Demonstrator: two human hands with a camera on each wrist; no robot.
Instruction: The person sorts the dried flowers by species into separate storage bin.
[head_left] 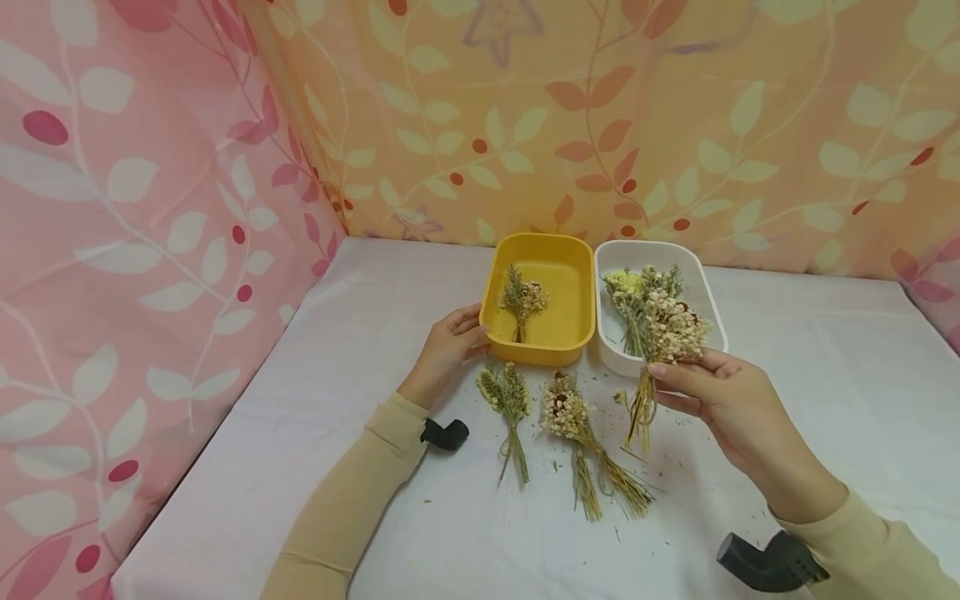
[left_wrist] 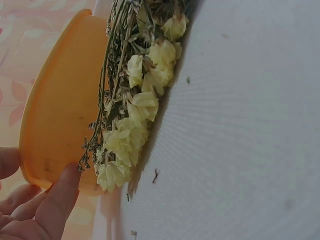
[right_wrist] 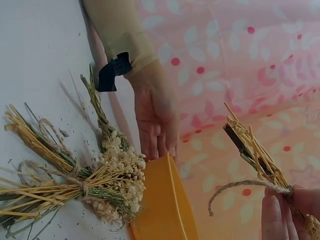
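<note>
My right hand (head_left: pixel 731 408) pinches a dried flower bouquet (head_left: pixel 671 329) by its tied stems, with its cream blossoms over the near edge of the white box (head_left: pixel 708 292). A loose twine end (right_wrist: pixel 240 185) sticks out beside those fingers in the right wrist view. My left hand (head_left: pixel 450 342) holds the left side of the yellow box (head_left: pixel 573 354), thumb at the rim and fingertips against the outer wall in the left wrist view. Inside the yellow box lies a small bouquet (head_left: pixel 522 304). More bouquets, one with pale yellow flowers (head_left: pixel 626 287), lie in the white box.
Before the boxes lie a yellow-flowered bouquet (head_left: pixel 510 408) and cream-flowered bouquets (head_left: pixel 573 417) with twine-tied stems. Plant crumbs dot the white tablecloth (head_left: pixel 300 467). Leaf-patterned curtains (head_left: pixel 450 108) stand behind and at the left. Each wrist carries a black strap mount (head_left: pixel 772 562).
</note>
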